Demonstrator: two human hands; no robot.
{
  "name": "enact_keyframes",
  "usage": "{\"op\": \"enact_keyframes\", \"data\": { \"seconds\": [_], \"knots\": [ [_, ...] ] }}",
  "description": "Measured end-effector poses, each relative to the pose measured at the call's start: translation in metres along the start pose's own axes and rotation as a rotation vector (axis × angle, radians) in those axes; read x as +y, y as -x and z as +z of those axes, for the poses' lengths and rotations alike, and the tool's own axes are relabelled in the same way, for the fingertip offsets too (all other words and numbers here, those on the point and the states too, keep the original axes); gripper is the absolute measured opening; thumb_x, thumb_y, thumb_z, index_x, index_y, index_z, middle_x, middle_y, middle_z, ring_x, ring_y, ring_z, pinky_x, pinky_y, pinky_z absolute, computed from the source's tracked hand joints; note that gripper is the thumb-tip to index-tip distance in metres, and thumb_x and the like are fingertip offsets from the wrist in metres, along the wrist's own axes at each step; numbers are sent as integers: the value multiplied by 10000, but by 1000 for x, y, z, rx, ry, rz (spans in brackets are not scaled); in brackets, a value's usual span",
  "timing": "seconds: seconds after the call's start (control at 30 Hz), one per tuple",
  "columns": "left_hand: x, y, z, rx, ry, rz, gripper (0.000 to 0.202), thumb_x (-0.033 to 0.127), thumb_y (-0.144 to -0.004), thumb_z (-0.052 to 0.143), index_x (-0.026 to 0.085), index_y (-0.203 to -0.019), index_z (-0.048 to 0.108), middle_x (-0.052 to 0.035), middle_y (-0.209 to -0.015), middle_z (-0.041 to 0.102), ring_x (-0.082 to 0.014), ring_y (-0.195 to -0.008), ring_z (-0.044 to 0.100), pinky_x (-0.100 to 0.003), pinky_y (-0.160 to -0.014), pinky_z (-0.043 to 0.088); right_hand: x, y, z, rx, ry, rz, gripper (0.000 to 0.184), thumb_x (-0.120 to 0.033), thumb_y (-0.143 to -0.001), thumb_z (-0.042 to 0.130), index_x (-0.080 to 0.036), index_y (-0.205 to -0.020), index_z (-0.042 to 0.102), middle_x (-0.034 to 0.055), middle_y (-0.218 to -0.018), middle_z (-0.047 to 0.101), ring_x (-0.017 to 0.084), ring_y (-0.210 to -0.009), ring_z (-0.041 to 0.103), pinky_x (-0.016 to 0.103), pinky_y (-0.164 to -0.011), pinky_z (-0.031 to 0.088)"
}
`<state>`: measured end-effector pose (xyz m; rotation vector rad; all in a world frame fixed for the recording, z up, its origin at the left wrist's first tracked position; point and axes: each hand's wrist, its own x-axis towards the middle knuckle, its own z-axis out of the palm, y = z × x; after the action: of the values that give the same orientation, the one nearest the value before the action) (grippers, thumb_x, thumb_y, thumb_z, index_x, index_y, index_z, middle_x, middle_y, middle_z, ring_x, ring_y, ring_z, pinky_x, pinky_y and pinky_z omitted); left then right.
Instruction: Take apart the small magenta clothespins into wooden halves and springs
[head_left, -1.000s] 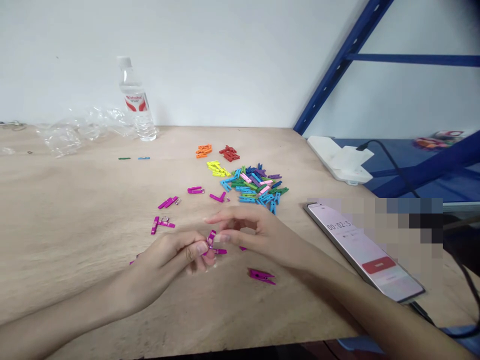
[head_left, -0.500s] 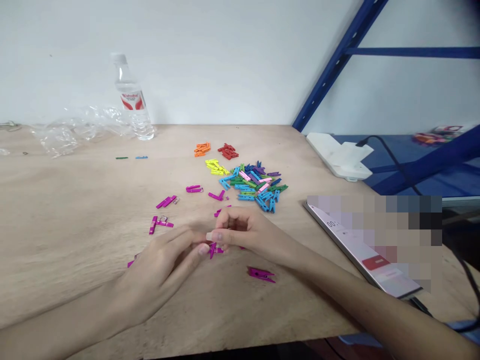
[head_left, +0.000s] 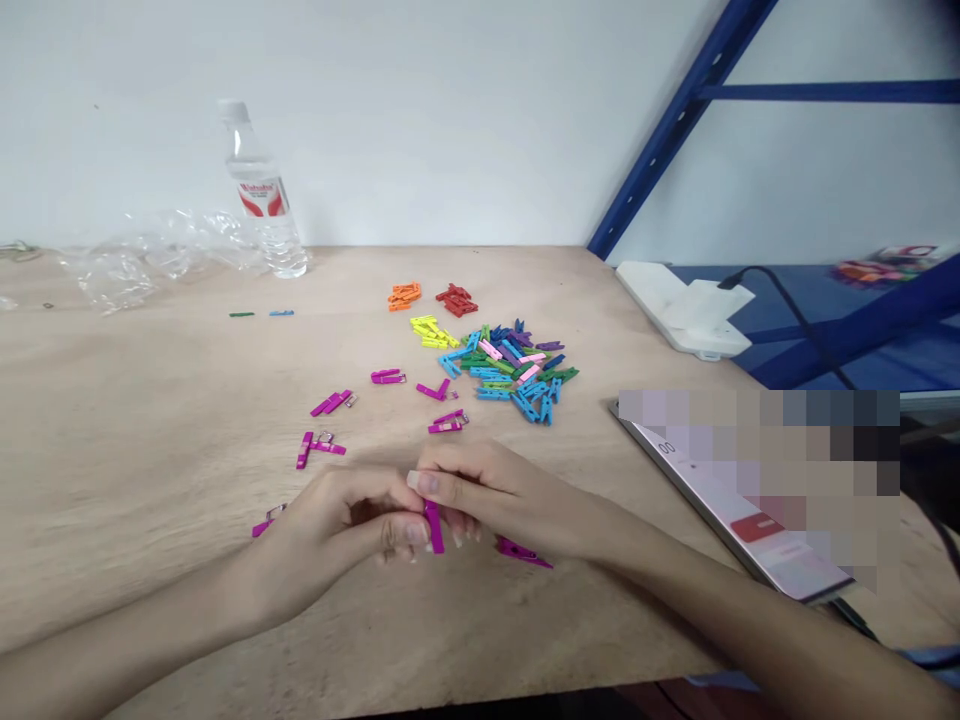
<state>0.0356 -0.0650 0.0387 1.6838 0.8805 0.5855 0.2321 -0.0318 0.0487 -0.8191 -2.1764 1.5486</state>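
Note:
My left hand [head_left: 345, 520] and my right hand [head_left: 480, 490] meet low over the wooden table [head_left: 150, 400], fingers curled. Together they pinch a small magenta clothespin [head_left: 433, 528] that points down between the fingertips. Another magenta clothespin [head_left: 523, 551] lies just right of my right hand. Loose magenta pins and pin halves lie around: one [head_left: 448, 423] just beyond my fingers, others [head_left: 321, 447] to the left. A mixed heap of coloured clothespins [head_left: 517, 368] sits further back.
Small sorted groups of yellow [head_left: 431, 332], orange [head_left: 405, 295] and red [head_left: 457, 300] pins lie behind the heap. A water bottle [head_left: 262, 195] and crumpled clear plastic [head_left: 142, 262] stand at the back left. A phone [head_left: 739, 510] lies at right, with a white device [head_left: 686, 308] and blue shelving behind.
Both hands have drawn slightly toward me and closed together on the magenta pin. A magenta pin beyond my fingers has come into view.

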Motion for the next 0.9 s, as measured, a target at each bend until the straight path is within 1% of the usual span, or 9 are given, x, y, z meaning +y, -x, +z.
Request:
{"op": "enact_keyframes", "data": {
  "seconds": [0.07,0.13,0.23,0.33,0.43,0.53,0.63,0.73,0.9],
  "knots": [
    [0,1,1,-35,10,-36,201,275,-906,505,180,-798,646,-7,-759,648,-142,-739,588,-240,-651,467,-2,0,0,-11,18,1,326,-358,-962,392,-169,-722,504,-35,-636,496,78,-565,464,198,-544,355],
    [0,2,2,-24,-56,-34,202,264,-906,502,182,-790,646,-7,-780,654,-143,-740,586,-250,-664,463,-4,0,0,-7,51,-13,339,-366,-962,388,-170,-706,496,-33,-643,481,81,-581,457,199,-550,354],
    [3,3,4,1,-181,21,243,255,-928,459,182,-776,634,-9,-811,656,-144,-754,589,-257,-680,455,-7,-1,1,-17,122,-24,354,-366,-964,377,-171,-694,495,-28,-655,463,89,-606,449,206,-559,350],
    [6,4,5,20,-266,78,244,250,-938,441,185,-798,629,-2,-791,640,-143,-764,590,-249,-688,449,-9,0,1,-23,181,-20,370,-342,-977,335,-170,-688,489,-21,-670,471,95,-614,451,215,-568,353],
    [7,5,4,16,-305,111,224,250,-936,446,186,-818,626,3,-794,632,-135,-755,579,-235,-671,440,-10,2,0,-12,251,-22,370,-332,-981,314,-173,-683,464,-16,-688,477,101,-625,451,224,-580,351],
    [8,5,3,-18,-327,103,231,242,-936,437,181,-805,617,2,-799,631,-129,-728,561,-229,-651,426,-10,4,-2,-33,314,-6,363,-327,-981,308,-177,-678,438,-21,-679,474,101,-607,440,230,-568,336],
    [10,6,4,-30,-361,67,215,203,-909,458,179,-761,613,14,-699,594,-116,-622,506,-221,-565,387,-13,5,-3,-90,319,-7,334,-267,-972,328,-177,-665,424,-30,-665,465,93,-594,421,226,-549,319],
    [10,7,7,-6,-343,34,189,156,-869,483,179,-719,595,26,-639,553,-108,-567,460,-214,-516,351,-15,4,-3,-117,298,-21,311,-203,-950,359,-181,-640,369,-39,-642,421,85,-576,380,219,-523,302],
    [9,10,10,5,-234,-15,162,123,-841,466,175,-721,562,6,-740,595,-133,-688,531,-224,-584,384,-15,4,-2,-135,292,-4,304,-198,-945,349,-183,-642,351,-36,-637,391,87,-569,350,215,-501,300]
  ]
}}
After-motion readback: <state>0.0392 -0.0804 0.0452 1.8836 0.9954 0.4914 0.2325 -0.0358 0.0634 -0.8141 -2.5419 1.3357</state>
